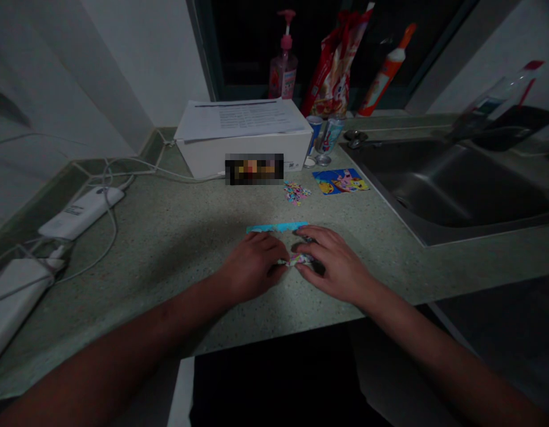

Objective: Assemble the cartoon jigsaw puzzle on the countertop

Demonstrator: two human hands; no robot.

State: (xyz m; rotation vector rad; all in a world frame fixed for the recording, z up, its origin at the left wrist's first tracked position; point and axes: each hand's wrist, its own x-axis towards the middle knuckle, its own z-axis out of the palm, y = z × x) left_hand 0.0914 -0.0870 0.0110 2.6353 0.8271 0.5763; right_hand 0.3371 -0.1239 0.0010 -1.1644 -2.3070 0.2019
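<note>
My left hand (256,264) is closed over the counter, thumb and fingers pinched at the left end of a small cluster of multicoloured jigsaw pieces (301,259). From the other side my right hand (339,261) curls around the same cluster, thumb below and fingers above it. Much of the cluster is hidden by my fingers. Just beyond the fingertips lies a light-blue strip (278,226), its lower edge partly covered. A loose pile of small coloured jigsaw pieces (296,193) lies farther back, beside a blue picture card (340,181) with cartoon figures.
A white box (243,151) with papers on top stands at the back, two cans (331,133) beside it. A metal sink (461,184) is at right. White power strips (81,212) and cables lie left. A pump bottle (283,71) stands behind the box.
</note>
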